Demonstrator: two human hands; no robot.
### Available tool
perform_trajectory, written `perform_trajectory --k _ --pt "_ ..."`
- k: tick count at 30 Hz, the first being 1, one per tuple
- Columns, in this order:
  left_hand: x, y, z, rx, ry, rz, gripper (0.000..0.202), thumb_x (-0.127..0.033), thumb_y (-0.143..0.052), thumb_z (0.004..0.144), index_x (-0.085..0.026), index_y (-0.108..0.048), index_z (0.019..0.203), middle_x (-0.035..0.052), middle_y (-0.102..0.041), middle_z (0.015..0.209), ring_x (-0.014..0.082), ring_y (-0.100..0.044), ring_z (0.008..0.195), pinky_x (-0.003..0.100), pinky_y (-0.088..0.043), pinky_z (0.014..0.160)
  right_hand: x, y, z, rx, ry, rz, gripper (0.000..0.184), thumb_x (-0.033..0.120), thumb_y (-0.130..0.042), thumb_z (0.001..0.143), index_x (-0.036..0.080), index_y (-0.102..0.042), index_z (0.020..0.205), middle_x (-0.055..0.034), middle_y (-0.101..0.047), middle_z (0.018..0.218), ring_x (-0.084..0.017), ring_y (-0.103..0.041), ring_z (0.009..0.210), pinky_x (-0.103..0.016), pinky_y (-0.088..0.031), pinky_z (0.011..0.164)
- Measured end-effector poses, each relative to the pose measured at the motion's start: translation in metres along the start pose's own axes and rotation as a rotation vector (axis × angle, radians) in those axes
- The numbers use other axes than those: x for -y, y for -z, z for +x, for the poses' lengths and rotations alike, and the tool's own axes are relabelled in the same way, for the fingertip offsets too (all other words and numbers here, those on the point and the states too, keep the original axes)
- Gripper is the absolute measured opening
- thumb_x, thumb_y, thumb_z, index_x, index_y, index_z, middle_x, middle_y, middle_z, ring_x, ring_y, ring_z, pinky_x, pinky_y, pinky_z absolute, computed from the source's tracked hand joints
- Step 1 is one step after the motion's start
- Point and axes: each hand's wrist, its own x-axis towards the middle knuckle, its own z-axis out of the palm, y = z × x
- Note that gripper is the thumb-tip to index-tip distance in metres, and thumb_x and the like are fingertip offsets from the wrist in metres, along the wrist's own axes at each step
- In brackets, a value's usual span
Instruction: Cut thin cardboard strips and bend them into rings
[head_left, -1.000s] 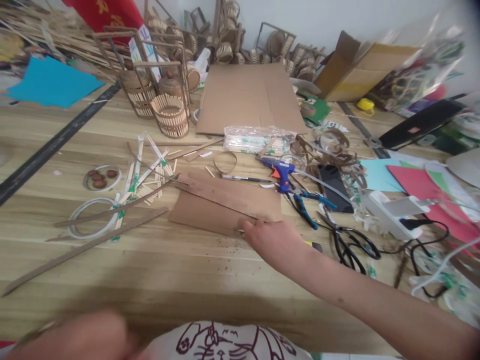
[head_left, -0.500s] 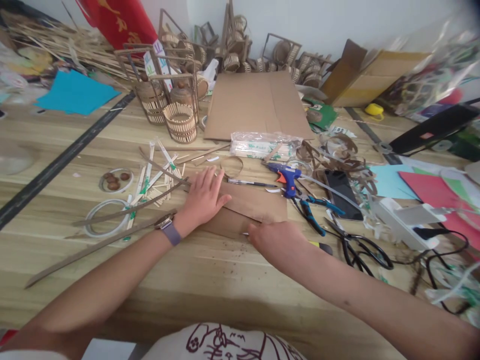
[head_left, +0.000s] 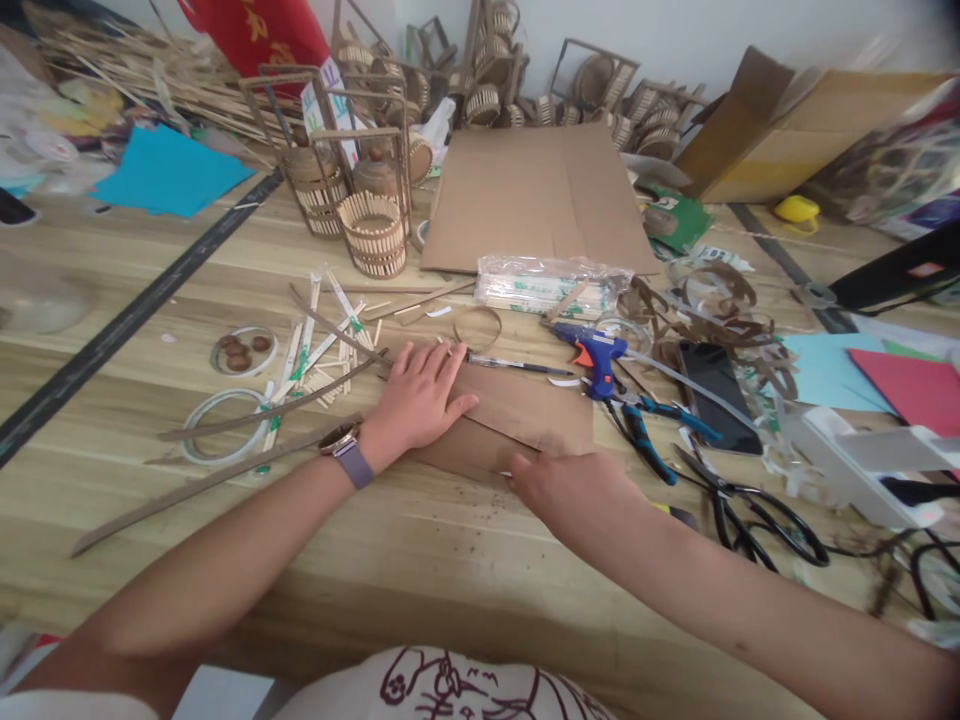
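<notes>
My left hand (head_left: 418, 400) lies flat, fingers spread, on the left part of a brown cardboard piece (head_left: 525, 410) on the wooden table (head_left: 420, 560). A watch with a purple strap sits on that wrist. My right hand (head_left: 577, 490) rests at the near edge of the same cardboard, fingers curled at the edge as if pinching it; what the fingertips hold is hidden. A black pen (head_left: 510, 366) lies just beyond the cardboard.
A blue glue gun (head_left: 596, 352), blue pliers (head_left: 660, 440), black scissors (head_left: 757, 510) and a phone (head_left: 712, 380) lie to the right. Long cardboard strips (head_left: 225, 475), sticks, tape rings and a dish of nuts (head_left: 241, 352) lie left. A large cardboard sheet (head_left: 536, 195) and slatted baskets (head_left: 373, 235) stand behind.
My left hand came in from the lower left and settled flat on the cardboard. The right hand stayed at the near edge. The view shifted slightly.
</notes>
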Motion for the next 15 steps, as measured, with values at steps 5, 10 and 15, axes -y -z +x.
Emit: perform_trajectory --k 5,10,15 --pt "0.0001 0.0 -0.0003 0.004 -0.002 0.02 0.069 -0.055 -0.038 0.102 -0.007 -0.037 0.152 0.0227 -0.048 0.149 0.0363 -0.043 0.138 0.057 -0.023 0.117 -0.0021 0.0027 -0.001 0.039 -0.005 -0.017 0.03 -0.004 -0.054 0.082 0.015 -0.065 0.103 -0.0105 -0.076 0.08 -0.025 -0.076 0.069 -0.025 -0.037 0.042" --pt "0.0008 -0.0002 -0.0006 0.005 -0.002 0.023 0.068 -0.055 -0.037 0.102 -0.009 -0.038 0.152 0.0223 -0.048 0.149 0.036 -0.043 0.137 0.057 -0.023 0.118 -0.0046 0.0038 -0.0047 0.09 -0.007 -0.023 0.03 -0.005 -0.053 0.082 0.015 -0.064 0.102 -0.0105 -0.076 0.082 -0.024 -0.076 0.067 -0.025 -0.032 0.041" --pt "0.0004 0.0003 -0.0007 -0.002 0.001 0.004 0.068 -0.055 -0.04 0.101 -0.008 -0.04 0.151 0.0228 -0.049 0.148 0.0365 -0.044 0.136 0.057 -0.023 0.118 -0.0078 0.0016 -0.0083 0.092 0.004 -0.039 0.032 -0.006 -0.05 0.083 0.017 -0.064 0.101 -0.009 -0.075 0.08 -0.023 -0.076 0.07 -0.024 -0.032 0.042"
